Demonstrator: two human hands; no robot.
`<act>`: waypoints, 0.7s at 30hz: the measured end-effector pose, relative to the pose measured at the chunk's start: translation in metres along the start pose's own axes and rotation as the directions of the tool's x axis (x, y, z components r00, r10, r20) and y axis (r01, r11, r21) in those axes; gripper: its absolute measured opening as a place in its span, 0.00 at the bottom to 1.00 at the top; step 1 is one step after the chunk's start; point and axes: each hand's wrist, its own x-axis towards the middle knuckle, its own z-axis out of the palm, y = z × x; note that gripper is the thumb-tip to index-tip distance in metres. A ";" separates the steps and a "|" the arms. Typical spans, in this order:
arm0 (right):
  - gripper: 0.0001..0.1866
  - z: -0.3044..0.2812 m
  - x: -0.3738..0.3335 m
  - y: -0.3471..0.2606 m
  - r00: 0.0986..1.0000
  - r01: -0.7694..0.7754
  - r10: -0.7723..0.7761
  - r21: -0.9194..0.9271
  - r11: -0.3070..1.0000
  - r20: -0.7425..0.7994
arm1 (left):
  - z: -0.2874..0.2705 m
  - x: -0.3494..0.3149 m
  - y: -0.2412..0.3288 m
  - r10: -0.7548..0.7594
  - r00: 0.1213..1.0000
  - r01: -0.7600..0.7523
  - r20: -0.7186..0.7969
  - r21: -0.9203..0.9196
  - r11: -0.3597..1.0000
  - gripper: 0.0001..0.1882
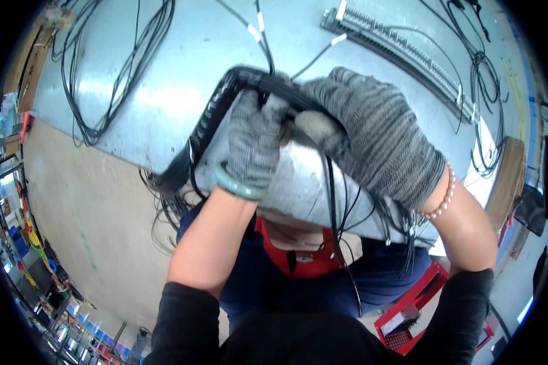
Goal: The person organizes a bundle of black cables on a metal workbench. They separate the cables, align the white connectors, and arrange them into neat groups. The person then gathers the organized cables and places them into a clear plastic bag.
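A thick bundle of black cables (208, 115) lies across the near part of a grey metal table (201, 39). It bends sharply near its top and runs down to the left over the table edge. My left hand (249, 143), in a grey knit glove, closes its fingers on the bundle just right of the bend. Further right, my gloved right hand (377, 134) wraps round the same bundle, its thumb pressed along the underside. The fingertips of both hands are partly hidden. Thin cables with white sleeves (254, 33) branch off beyond the hands.
A long slotted strip (402, 58) lies at the back right. Looped black cables (112, 73) lie on the left, with another coil (486, 79) at the right. Loose wire ends (402, 225) hang over the near edge. A red stool (423, 289) stands below right.
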 end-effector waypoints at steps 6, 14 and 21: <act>0.10 0.000 -0.001 0.035 0.999 -0.042 0.051 0.422 0.906 -0.011 | -0.005 0.001 0.003 -0.094 0.994 0.101 0.056 -0.134 0.986 0.20; 0.25 -0.001 -0.017 0.020 0.989 0.122 -0.130 0.103 0.987 0.074 | -0.006 -0.002 0.005 0.053 0.998 -0.057 0.026 0.226 0.972 0.21; 0.18 -0.004 0.003 0.052 0.959 0.037 -0.169 0.491 0.871 0.226 | -0.026 -0.007 0.000 0.098 0.995 -0.082 -0.004 0.512 0.855 0.18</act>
